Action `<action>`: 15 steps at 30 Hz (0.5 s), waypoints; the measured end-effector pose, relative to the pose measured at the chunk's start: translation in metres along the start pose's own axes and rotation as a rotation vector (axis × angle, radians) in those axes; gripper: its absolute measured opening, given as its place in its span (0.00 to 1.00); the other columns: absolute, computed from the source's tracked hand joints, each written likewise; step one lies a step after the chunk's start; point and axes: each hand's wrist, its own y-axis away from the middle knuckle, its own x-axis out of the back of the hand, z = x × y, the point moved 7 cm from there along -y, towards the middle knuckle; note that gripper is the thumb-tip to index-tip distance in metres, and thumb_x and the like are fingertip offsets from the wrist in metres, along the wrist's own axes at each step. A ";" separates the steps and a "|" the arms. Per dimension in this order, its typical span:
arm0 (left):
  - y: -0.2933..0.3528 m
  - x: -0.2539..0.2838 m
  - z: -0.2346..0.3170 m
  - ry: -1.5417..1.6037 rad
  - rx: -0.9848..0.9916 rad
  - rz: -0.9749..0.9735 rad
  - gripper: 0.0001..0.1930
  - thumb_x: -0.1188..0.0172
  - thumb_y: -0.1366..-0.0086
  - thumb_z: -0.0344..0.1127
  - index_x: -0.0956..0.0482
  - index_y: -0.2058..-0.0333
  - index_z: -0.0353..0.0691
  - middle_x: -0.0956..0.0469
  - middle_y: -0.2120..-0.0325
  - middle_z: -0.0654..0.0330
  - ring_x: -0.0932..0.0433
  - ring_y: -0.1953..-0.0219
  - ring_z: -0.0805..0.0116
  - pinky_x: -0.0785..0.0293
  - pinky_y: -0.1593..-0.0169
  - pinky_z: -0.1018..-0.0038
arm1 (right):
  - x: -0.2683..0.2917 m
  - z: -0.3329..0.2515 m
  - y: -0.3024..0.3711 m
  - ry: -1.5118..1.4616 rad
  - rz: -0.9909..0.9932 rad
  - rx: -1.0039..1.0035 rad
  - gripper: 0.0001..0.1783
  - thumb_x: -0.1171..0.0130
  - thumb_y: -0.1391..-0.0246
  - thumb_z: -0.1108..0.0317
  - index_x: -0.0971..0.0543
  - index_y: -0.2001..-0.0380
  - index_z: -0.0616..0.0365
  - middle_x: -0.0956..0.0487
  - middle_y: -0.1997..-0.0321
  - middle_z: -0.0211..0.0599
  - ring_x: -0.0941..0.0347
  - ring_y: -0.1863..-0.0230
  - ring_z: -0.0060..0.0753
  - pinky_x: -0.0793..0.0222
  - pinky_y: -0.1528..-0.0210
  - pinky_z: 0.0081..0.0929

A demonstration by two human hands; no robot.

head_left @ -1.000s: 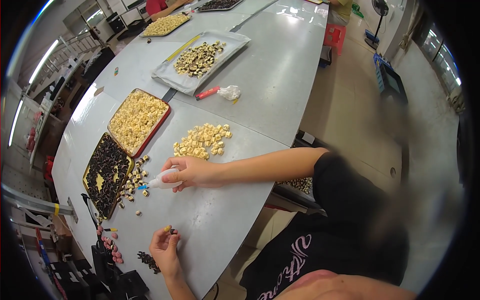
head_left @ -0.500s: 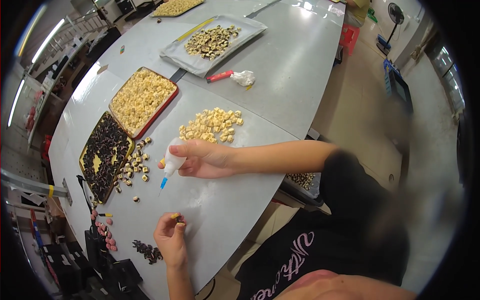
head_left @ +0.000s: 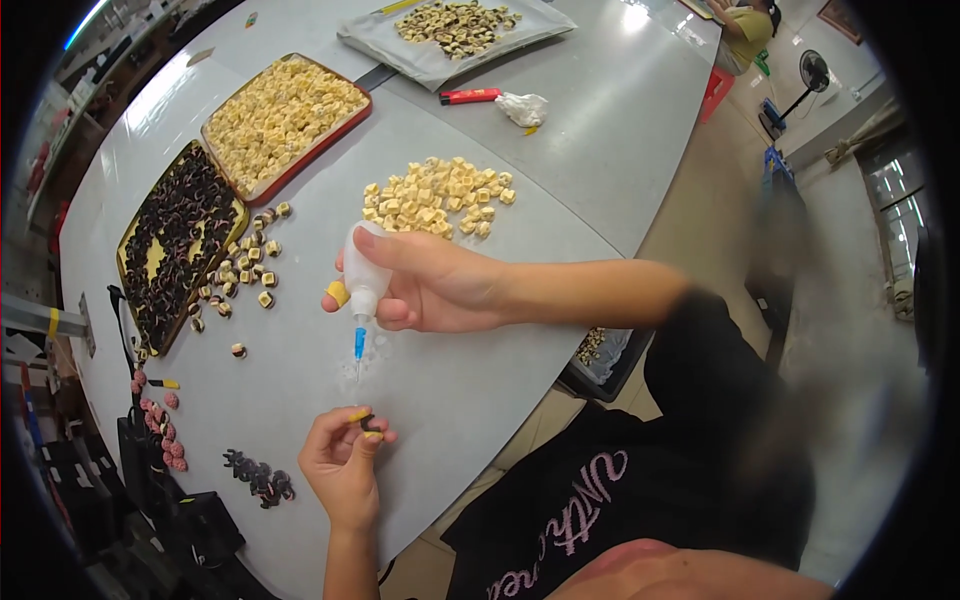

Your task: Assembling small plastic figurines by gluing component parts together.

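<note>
My right hand is wrapped round a white squeeze bottle held upside down. Its thin needle tip with a blue hub points down, a little above my left hand. Between the thumb and fingers of that left hand I pinch a small dark brown curved piece. Yellow covers sit on a finger of each hand. Loose dark curved pieces lie on the table left of my left hand. Beyond my right hand is a heap of pale yellow cubes.
Farther left stand a tray of dark pieces and a red-rimmed tray of yellow cubes. Yellow-and-brown pieces and pink balls lie loose nearby. At the back are a red lighter-like stick, crumpled tissue and a lined tray.
My right hand has turned the bottle more upright, so the needle points straight down and sits closer to the piece in my left hand. The whole view has shifted.
</note>
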 end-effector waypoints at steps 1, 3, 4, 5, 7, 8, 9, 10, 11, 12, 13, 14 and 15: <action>0.000 -0.003 0.000 0.003 0.020 0.007 0.11 0.38 0.44 0.30 0.27 0.65 0.32 0.28 0.69 0.60 0.26 0.70 0.72 0.27 0.65 0.76 | 0.001 0.000 0.001 0.012 0.004 -0.002 0.18 0.58 0.38 0.49 0.31 0.59 0.52 0.26 0.56 0.45 0.42 0.81 0.12 0.41 0.73 0.12; -0.001 -0.006 0.000 0.011 0.057 0.017 0.15 0.36 0.44 0.34 0.28 0.63 0.33 0.28 0.70 0.60 0.28 0.70 0.73 0.28 0.65 0.77 | 0.002 0.001 0.001 0.038 0.012 -0.003 0.19 0.60 0.38 0.49 0.32 0.59 0.52 0.26 0.56 0.46 0.41 0.81 0.12 0.42 0.75 0.11; 0.000 -0.006 -0.001 0.012 0.059 0.019 0.15 0.36 0.44 0.34 0.28 0.63 0.33 0.28 0.70 0.60 0.28 0.70 0.73 0.28 0.65 0.77 | 0.002 0.001 0.001 0.037 0.012 -0.005 0.19 0.60 0.38 0.49 0.32 0.59 0.52 0.26 0.56 0.46 0.41 0.81 0.12 0.42 0.75 0.11; 0.000 -0.005 -0.001 0.014 0.063 0.017 0.14 0.36 0.44 0.33 0.28 0.62 0.33 0.27 0.70 0.60 0.28 0.70 0.73 0.28 0.65 0.77 | 0.002 0.002 0.000 0.041 0.003 0.000 0.19 0.60 0.38 0.49 0.32 0.58 0.52 0.26 0.56 0.46 0.41 0.81 0.12 0.42 0.75 0.11; 0.000 -0.005 -0.002 0.019 0.070 0.011 0.14 0.37 0.44 0.32 0.28 0.62 0.33 0.27 0.69 0.60 0.27 0.69 0.72 0.28 0.65 0.76 | 0.001 0.001 0.000 0.051 -0.015 0.012 0.19 0.60 0.37 0.49 0.32 0.58 0.53 0.26 0.55 0.47 0.41 0.81 0.12 0.41 0.75 0.11; 0.000 -0.005 -0.004 0.019 0.070 0.009 0.14 0.37 0.44 0.32 0.28 0.62 0.33 0.27 0.69 0.60 0.27 0.69 0.72 0.28 0.65 0.76 | 0.001 0.000 0.000 0.051 -0.014 0.014 0.19 0.60 0.37 0.49 0.32 0.58 0.53 0.26 0.55 0.47 0.41 0.81 0.12 0.41 0.75 0.11; -0.001 -0.003 -0.007 0.040 0.083 0.004 0.13 0.37 0.44 0.29 0.28 0.63 0.33 0.27 0.69 0.59 0.26 0.68 0.71 0.26 0.64 0.75 | 0.002 -0.001 0.001 0.055 -0.014 0.020 0.19 0.60 0.37 0.50 0.32 0.58 0.53 0.26 0.55 0.47 0.41 0.81 0.12 0.41 0.75 0.11; -0.001 0.000 -0.010 0.058 0.097 0.001 0.12 0.37 0.45 0.27 0.27 0.63 0.32 0.26 0.69 0.59 0.25 0.68 0.71 0.25 0.63 0.74 | 0.001 -0.001 0.000 0.057 -0.017 0.025 0.18 0.60 0.38 0.50 0.32 0.58 0.53 0.26 0.55 0.47 0.40 0.80 0.12 0.41 0.75 0.11; -0.001 0.001 -0.013 0.076 0.110 -0.002 0.11 0.38 0.45 0.24 0.27 0.64 0.32 0.26 0.68 0.58 0.24 0.67 0.70 0.23 0.62 0.73 | 0.001 -0.001 0.000 0.059 -0.020 0.031 0.18 0.60 0.38 0.50 0.32 0.58 0.53 0.26 0.55 0.47 0.40 0.80 0.12 0.41 0.75 0.11; -0.002 0.001 -0.013 0.074 0.109 -0.004 0.11 0.38 0.45 0.24 0.27 0.64 0.32 0.26 0.68 0.58 0.24 0.67 0.70 0.23 0.62 0.73 | 0.001 -0.001 0.000 0.058 -0.020 0.034 0.18 0.60 0.38 0.50 0.32 0.58 0.53 0.26 0.55 0.47 0.40 0.80 0.12 0.41 0.75 0.11; -0.003 0.000 -0.012 0.077 0.090 -0.020 0.11 0.37 0.45 0.25 0.27 0.64 0.32 0.27 0.69 0.59 0.24 0.67 0.70 0.24 0.62 0.74 | 0.000 -0.002 0.000 0.065 -0.031 0.038 0.18 0.59 0.38 0.50 0.32 0.57 0.53 0.26 0.54 0.47 0.40 0.80 0.12 0.41 0.75 0.11; -0.004 -0.002 -0.011 0.081 0.071 -0.036 0.11 0.37 0.46 0.25 0.27 0.64 0.32 0.27 0.69 0.59 0.25 0.67 0.71 0.25 0.62 0.75 | -0.001 -0.003 0.000 0.072 -0.042 0.043 0.18 0.59 0.38 0.50 0.32 0.57 0.53 0.26 0.54 0.47 0.40 0.80 0.12 0.41 0.75 0.11; -0.004 -0.003 -0.010 0.084 0.054 -0.048 0.11 0.37 0.46 0.26 0.26 0.65 0.32 0.28 0.70 0.60 0.25 0.67 0.71 0.25 0.62 0.76 | -0.002 -0.002 0.000 0.075 -0.053 0.044 0.18 0.58 0.38 0.51 0.32 0.57 0.53 0.26 0.54 0.47 0.40 0.80 0.12 0.41 0.75 0.11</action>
